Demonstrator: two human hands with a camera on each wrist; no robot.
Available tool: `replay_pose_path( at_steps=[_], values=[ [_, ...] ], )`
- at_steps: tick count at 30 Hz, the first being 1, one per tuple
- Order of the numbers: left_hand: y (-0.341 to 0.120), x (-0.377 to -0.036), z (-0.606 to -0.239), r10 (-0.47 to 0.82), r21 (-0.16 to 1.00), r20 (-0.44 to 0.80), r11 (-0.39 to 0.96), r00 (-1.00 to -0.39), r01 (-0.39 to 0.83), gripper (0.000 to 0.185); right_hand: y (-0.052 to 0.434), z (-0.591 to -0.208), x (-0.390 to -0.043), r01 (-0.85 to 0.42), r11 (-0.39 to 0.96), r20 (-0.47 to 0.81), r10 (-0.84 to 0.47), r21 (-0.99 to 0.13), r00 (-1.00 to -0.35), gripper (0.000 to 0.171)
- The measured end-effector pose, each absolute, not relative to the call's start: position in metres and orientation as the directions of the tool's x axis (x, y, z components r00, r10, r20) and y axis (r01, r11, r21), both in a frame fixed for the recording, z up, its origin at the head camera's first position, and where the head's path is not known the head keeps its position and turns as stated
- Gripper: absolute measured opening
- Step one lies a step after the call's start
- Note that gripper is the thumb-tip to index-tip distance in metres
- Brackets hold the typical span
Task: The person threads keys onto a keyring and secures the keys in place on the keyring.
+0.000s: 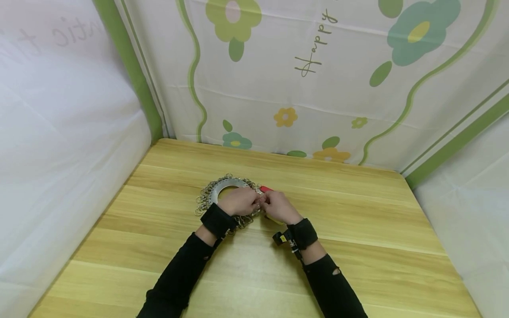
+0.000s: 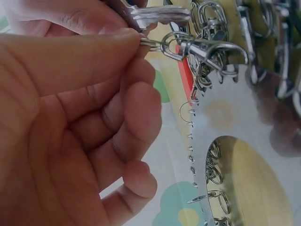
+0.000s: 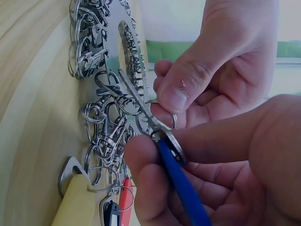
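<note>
A flat silver metal ring plate (image 1: 218, 190) lies on the table, its edge hung with many swivel clasps and split rings. My left hand (image 1: 238, 201) reaches over its right side. In the left wrist view, thumb and forefinger pinch a small split ring (image 2: 149, 43) linked to a swivel clasp (image 2: 193, 49) on the plate; the other fingers curl loosely. My right hand (image 1: 281, 207), close beside it, pinches a silver key (image 3: 137, 98) with a long blue part (image 3: 184, 190). The key's blade points toward the clasps, near the left thumb.
A yellow tag-like piece (image 3: 75, 205) with a metal end and a red one (image 3: 126, 200) hang from rings at the plate's right side. The wooden table (image 1: 358, 265) runs back to a white flowered curtain (image 1: 302, 97), with white cloth on both sides.
</note>
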State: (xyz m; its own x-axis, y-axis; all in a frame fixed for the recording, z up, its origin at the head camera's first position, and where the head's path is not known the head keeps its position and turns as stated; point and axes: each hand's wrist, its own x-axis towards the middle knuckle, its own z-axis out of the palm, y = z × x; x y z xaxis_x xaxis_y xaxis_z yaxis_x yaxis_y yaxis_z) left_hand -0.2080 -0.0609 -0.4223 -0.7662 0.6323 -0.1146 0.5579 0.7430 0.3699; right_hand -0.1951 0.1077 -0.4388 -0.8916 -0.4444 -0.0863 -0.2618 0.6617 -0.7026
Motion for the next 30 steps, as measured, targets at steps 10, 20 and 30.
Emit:
replay_pose_path(
  at_steps=[10, 20, 30],
  values=[
    [-0.0599, -0.2080, -0.4231, 0.615, 0.392, -0.135, 0.753, -0.777, 0.529, 0.036, 0.1077, -0.4370, -0.1933, -0.232, 0.637, -0.114, -0.454, -0.735, -0.884, 0.010],
    [-0.0614, -0.2090, -0.4239, 0.633, 0.416, -0.149, 0.737, -0.759, 0.533, 0.033, 0.1074, -0.4397, -0.1957, -0.234, 0.665, -0.099, -0.423, -0.709, -0.901, 0.015],
    [-0.0623, -0.2083, -0.4227, 0.645, 0.396, -0.142, 0.732, -0.751, 0.554, 0.030, 0.1081, -0.4393, -0.1961, -0.266, 0.671, -0.080, -0.437, -0.692, -0.896, 0.011]
  ],
)
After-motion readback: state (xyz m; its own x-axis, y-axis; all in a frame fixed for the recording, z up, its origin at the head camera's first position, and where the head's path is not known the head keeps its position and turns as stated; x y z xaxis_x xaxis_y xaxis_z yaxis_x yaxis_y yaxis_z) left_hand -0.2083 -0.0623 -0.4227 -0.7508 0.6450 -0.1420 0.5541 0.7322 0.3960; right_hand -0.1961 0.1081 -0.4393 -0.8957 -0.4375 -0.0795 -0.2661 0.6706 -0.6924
